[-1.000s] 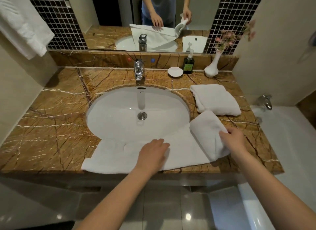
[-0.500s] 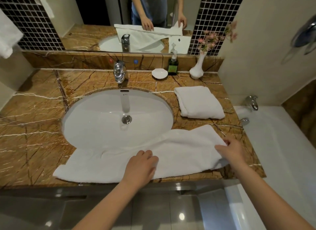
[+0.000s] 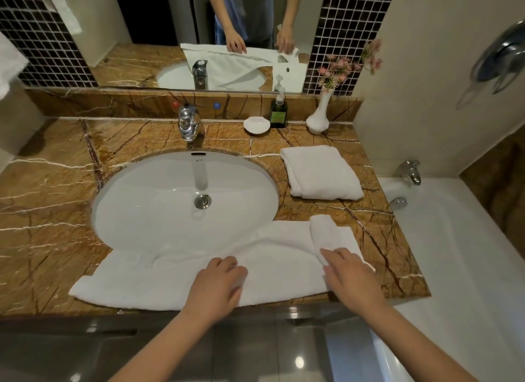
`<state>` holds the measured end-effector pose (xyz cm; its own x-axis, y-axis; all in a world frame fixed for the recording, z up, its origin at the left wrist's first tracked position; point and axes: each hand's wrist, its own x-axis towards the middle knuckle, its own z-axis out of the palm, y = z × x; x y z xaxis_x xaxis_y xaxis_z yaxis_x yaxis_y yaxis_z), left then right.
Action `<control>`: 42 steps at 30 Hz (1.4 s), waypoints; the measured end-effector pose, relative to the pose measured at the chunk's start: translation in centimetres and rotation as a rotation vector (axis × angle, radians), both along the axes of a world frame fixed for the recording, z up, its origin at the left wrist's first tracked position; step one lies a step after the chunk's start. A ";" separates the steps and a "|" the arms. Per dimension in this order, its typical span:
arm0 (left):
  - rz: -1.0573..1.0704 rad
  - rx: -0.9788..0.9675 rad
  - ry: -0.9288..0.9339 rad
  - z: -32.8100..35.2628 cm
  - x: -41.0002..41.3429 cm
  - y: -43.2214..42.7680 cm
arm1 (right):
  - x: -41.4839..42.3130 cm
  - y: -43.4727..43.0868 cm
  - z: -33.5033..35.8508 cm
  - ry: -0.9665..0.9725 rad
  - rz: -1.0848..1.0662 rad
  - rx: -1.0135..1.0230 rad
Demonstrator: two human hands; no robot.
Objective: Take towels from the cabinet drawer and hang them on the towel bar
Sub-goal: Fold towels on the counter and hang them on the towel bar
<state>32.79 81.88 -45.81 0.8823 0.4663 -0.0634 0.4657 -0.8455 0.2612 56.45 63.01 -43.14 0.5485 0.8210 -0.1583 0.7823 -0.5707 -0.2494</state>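
Since half a second before, the right hand [image 3: 349, 276] had drawn in toward the left hand [image 3: 218, 282], and the right end of the long towel [image 3: 170, 276], which had lain flat, now stood up in a narrow, rounded fold [image 3: 321, 231] just ahead of the right fingertips.

The towel was white, thick terry, spread in a long strip under both hands along the near edge of the counter [image 3: 48, 211], with its far edge sagging over the rim of the sink [image 3: 142, 211]. The left hand lay palm down on its middle, fingers relaxed and only lightly bent, pressing the cloth. The right hand's fingers covered the near end of the fold; whether they pinched it or merely rested there could not be told.

The counter was glossy brown marble veined in white, the sink a smooth white oval. Beyond the right hand lay a second white towel [image 3: 321, 172], folded into a neat rectangle. Farther off stood a chrome tap [image 3: 189, 123], a white soap dish [image 3: 256, 125], a green pump bottle [image 3: 278, 114] and a white vase [image 3: 319, 117] of pink flowers. A white bathtub [image 3: 454, 253] lay right of the right hand.
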 end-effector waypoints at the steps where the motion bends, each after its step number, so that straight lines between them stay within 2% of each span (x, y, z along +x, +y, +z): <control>1: 0.008 -0.005 0.001 0.0 -0.1 0.0 | 0.4 -0.3 -0.3 0.061 -0.095 0.138; 3: 0.016 0.002 -0.002 0.0 -0.4 -0.1 | 1.7 -0.9 -0.7 0.129 -0.383 0.306; 4: 0.020 0.002 0.001 0.1 -0.5 -0.2 | 2.6 -1.0 -0.8 0.140 -0.504 0.300; 6: 0.026 -0.003 0.013 0.3 -0.6 -0.4 | 3.9 -1.1 -0.9 0.149 -0.589 0.159; 8: 0.017 0.017 0.024 0.4 -0.7 -0.6 | 4.4 -0.7 -1.0 0.191 -0.596 0.066; 13: 0.019 0.035 0.045 0.8 -0.5 -1.0 | 4.3 0.7 -1.2 0.235 -0.608 0.041; 19: 0.072 0.064 0.108 0.7 0.3 -1.5 | 4.2 0.7 -0.9 0.169 -0.545 0.019; 26: 0.054 0.030 0.092 0.7 -0.1 -1.9 | 9.0 -2.7 0.9 -0.080 -0.580 0.085; 30: 0.060 0.031 0.079 0.4 -0.4 -2.1 | 9.6 -3.5 -0.6 -0.053 -0.526 -0.027; 32: 0.074 0.033 0.073 0.4 -0.4 -2.2 | 9.2 -3.2 -1.2 0.018 -0.607 -0.011; 34: 0.085 0.031 0.080 0.4 -0.4 -2.2 | 8.4 -2.3 -0.8 -0.029 -0.723 -0.028; 36: 0.083 0.042 0.077 0.5 -0.1 -2.0 | 6.8 -0.9 -0.1 -0.160 -0.633 -0.001; 37: 0.085 0.039 0.064 0.7 0.1 -2.0 | 5.5 0.0 0.0 -0.155 -0.501 0.081; 39: 0.068 0.035 0.039 0.9 0.8 -1.7 | 2.4 1.9 0.3 -0.018 -0.184 0.160; 42: -0.016 0.023 0.002 0.5 1.7 -1.2 | -2.3 4.2 -0.5 0.047 0.187 0.001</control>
<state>34.49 80.71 -45.29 0.8895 0.4538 -0.0546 0.4528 -0.8586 0.2404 54.11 67.17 -43.66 0.3788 0.9079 -0.1794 0.8622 -0.4166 -0.2882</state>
